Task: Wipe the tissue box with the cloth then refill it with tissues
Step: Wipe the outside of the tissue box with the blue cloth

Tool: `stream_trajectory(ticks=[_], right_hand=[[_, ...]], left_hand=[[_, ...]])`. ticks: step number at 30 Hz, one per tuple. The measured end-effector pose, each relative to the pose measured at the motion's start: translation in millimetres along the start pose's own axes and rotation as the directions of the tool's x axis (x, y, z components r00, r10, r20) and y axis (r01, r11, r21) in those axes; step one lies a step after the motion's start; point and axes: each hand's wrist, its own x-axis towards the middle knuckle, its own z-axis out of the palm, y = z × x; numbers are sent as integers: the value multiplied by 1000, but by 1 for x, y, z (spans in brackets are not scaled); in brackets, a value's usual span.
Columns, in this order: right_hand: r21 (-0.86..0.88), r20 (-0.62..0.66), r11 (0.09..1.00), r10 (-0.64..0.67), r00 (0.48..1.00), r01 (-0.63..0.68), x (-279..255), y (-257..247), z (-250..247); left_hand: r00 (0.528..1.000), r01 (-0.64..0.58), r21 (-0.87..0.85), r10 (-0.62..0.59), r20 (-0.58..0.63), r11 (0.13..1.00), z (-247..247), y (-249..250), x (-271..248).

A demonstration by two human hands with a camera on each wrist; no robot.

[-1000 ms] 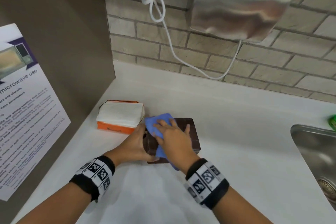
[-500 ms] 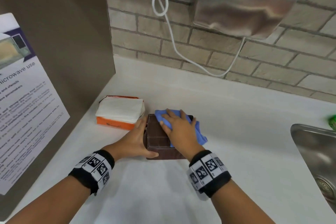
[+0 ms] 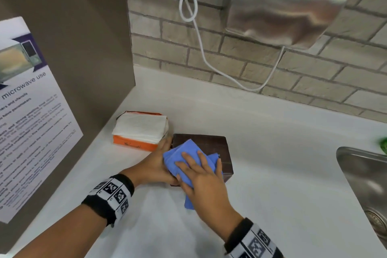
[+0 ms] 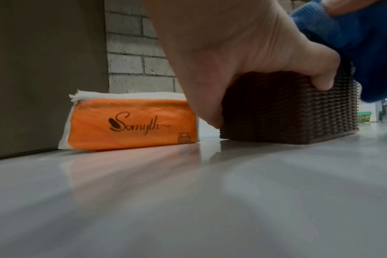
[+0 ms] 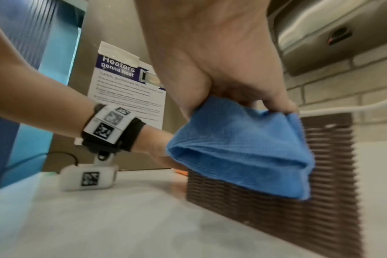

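A brown woven tissue box [image 3: 211,145] [image 4: 287,111] [image 5: 320,218] stands on the white counter [image 3: 282,184]. My left hand [image 3: 156,163] [image 4: 254,66] grips its left end, thumb curled on the near side. My right hand [image 3: 201,176] [image 5: 221,69] presses a blue cloth [image 3: 182,155] [image 5: 243,148] [image 4: 354,43] flat on the box's top, fingers spread and straight. The cloth hangs over the box's near edge. An orange tissue pack [image 3: 140,130] [image 4: 130,125], white tissues showing on top, lies just left of the box.
A steel sink [image 3: 360,174] is set into the counter at right, with a green item [image 3: 383,144] behind it. A hand dryer [image 3: 289,6] and its white cord [image 3: 201,48] hang on the brick wall. A brown panel with a poster [image 3: 31,111] closes the left side.
My right hand has slid the cloth from the far right part of the box top back to the near left; it now hangs over the near edge. My left hand has stayed on the box.
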Motion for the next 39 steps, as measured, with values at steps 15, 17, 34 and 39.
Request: stream_trajectory(ticks=[15,17,34,39], right_hand=[[41,-60,978,207,977,-205,31,-24,1],[15,-11,987,162,987,-162,43,-29,0],[938,338,-127,533,776,-321,35,154,-24],[953,172,83,640,748,-291,0,195,-30]], left_hand=[[996,-83,16,83,-27,996,8,7,1],[994,-103,7,104,-44,995,9,5,1],[1000,16,38,-15,-21,999,5,14,2],[998,50,15,-51,25,999,2,14,4]])
